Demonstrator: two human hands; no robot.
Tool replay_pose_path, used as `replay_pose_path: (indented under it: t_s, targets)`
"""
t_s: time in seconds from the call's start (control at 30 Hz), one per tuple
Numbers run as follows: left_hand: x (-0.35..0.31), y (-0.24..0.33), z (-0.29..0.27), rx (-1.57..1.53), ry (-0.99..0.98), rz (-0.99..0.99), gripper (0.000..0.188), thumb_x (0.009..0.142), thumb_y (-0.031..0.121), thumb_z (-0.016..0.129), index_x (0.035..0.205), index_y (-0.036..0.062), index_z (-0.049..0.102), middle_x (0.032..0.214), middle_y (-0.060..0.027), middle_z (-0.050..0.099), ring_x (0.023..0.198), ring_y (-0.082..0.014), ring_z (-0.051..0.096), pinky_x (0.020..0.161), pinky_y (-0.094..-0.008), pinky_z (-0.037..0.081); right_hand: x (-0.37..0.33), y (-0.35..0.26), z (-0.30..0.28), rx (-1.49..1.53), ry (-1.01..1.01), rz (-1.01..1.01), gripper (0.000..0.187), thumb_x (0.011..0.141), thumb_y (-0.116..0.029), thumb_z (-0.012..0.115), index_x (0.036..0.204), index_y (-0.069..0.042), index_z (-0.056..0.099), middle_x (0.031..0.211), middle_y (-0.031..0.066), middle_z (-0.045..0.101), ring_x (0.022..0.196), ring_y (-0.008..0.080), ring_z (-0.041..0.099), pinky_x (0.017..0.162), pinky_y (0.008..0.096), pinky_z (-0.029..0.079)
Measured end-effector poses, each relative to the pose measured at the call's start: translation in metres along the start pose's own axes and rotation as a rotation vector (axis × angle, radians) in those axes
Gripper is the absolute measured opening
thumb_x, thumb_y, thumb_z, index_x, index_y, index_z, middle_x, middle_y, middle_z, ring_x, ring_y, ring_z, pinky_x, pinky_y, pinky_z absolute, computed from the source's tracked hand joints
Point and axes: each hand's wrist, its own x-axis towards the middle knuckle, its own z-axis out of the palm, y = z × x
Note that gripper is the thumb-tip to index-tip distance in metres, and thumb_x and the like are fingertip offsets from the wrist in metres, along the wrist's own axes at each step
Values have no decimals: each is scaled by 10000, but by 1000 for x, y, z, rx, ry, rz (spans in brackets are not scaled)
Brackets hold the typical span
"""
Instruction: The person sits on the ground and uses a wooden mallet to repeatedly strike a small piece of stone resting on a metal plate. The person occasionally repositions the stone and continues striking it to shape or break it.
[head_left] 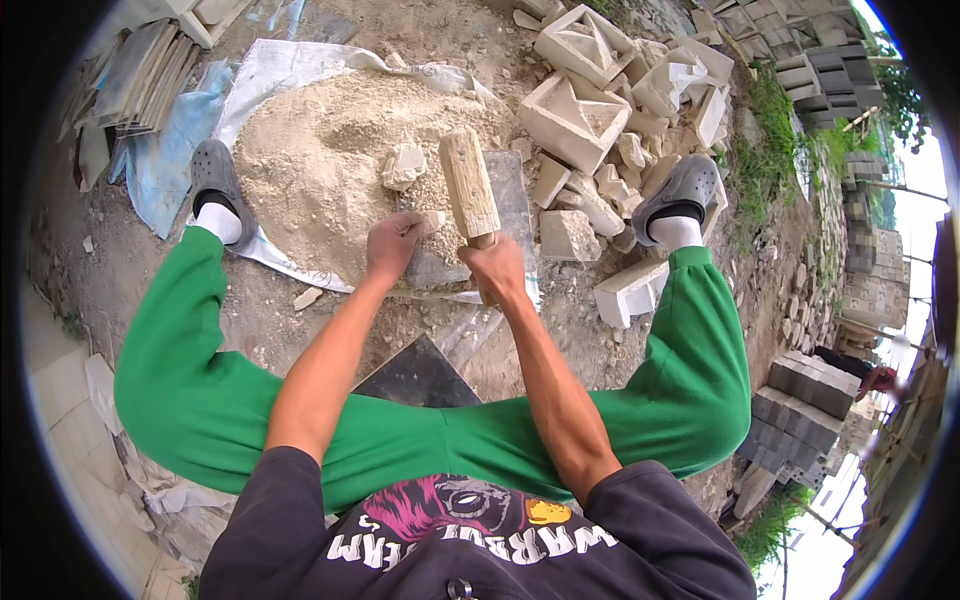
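Observation:
My right hand (pixel 496 268) is closed round the handle of a wooden mallet (pixel 467 185), whose thick pale head points away from me over a dark flat slab (pixel 512 195). Just left of it, my left hand (pixel 393 243) is closed on a small pale stone chunk (pixel 432 221) at the slab's left side. A larger pale lump (pixel 404 167) rests a little beyond, at the edge of a heap of crushed, sandy material (pixel 320 170). That heap lies on a white woven sheet (pixel 262 70).
Broken pale blocks (pixel 575 120) are piled beyond my right foot. Stacked thin boards (pixel 145 75) and blue sheeting (pixel 180 150) lie at the far left. A black tile (pixel 418 375) is between my legs. Stacked grey blocks (pixel 795 415) stand at the right.

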Motion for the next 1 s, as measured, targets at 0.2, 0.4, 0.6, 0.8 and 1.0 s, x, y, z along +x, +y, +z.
replay_pose_path:
  t_s: [0.2, 0.4, 0.6, 0.8, 1.0]
  targets:
    - [3, -8, 2, -95, 6, 89, 172, 873, 124, 712, 999, 16, 755, 1005, -152, 746, 918, -286, 725, 834, -347, 559, -1, -32, -2, 47, 316, -470, 302, 748, -239, 746, 842, 38, 671, 694, 134, 682, 595, 224, 656, 582, 382, 522]
    - [4, -8, 2, -41, 0, 19, 194, 851, 120, 712, 1018, 37, 763, 1025, -138, 744, 921, -290, 719, 835, -346, 555, 7, 34, 24, -70, -45, 93, 346, 728, -281, 748, 876, 29, 702, 745, 175, 702, 674, 286, 692, 639, 392, 536]
    - [2, -14, 4, -74, 7, 80, 179, 863, 106, 712, 1018, 33, 760, 1031, -138, 747, 916, -279, 725, 835, -335, 558, -17, -50, -19, -46, 128, -88, 332, 720, -255, 743, 866, 37, 685, 746, 187, 703, 703, 300, 700, 674, 410, 533]
    - [5, -3, -1, -88, -56, 4, 196, 879, 158, 710, 1023, 35, 760, 1035, -134, 748, 924, -265, 728, 839, -331, 553, -1, 10, 27, 72, 335, -380, 300, 751, -218, 722, 901, 39, 678, 744, 168, 686, 702, 234, 690, 620, 369, 530]
    - [7, -7, 0, -31, -17, -31, 193, 875, 150, 709, 1026, 42, 764, 1045, -145, 743, 941, -283, 722, 844, -346, 552, 2, 21, 11, -105, -21, -1, 284, 732, -236, 715, 855, 19, 703, 664, 135, 691, 569, 218, 684, 570, 361, 542]
